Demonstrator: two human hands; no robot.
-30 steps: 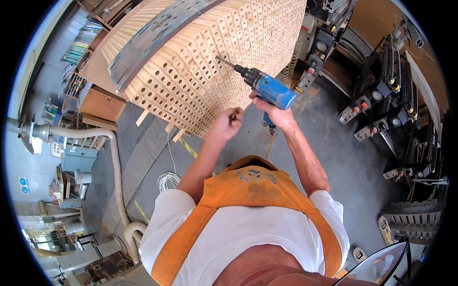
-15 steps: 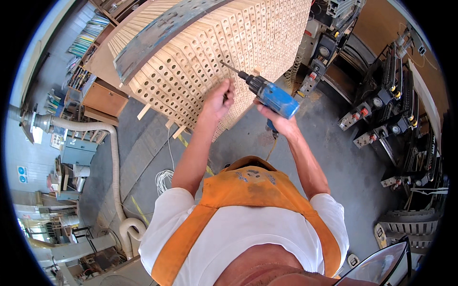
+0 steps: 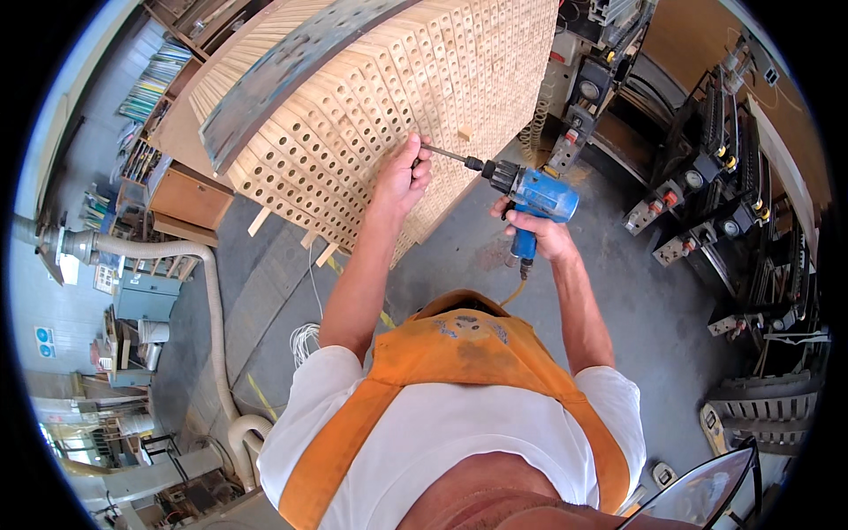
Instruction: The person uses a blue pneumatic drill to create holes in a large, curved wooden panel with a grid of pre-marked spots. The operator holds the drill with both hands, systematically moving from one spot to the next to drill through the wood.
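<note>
A tall stack of pale wooden pieces with many round holes [image 3: 389,97] stands in front of me, with a grey curved board [image 3: 291,71] on top. My right hand [image 3: 541,237] grips the handle of a blue power drill [image 3: 537,196], whose long bit points left at the stack's face. My left hand [image 3: 403,173] is closed at the tip of the bit, against the holed wood. What the fingers pinch is hidden. I wear an orange apron [image 3: 459,371] over a white shirt.
Grey concrete floor [image 3: 654,318] lies below. Machines with black parts [image 3: 707,203] line the right side. A grey dust hose [image 3: 208,291] curves along the left, beside a wooden cabinet [image 3: 185,199] and shelves. A coil of white cord [image 3: 305,340] lies on the floor.
My left hand has risen from near the drill up to the stack's face at the bit's tip. The drill has swung so that its bit points at the holed wood.
</note>
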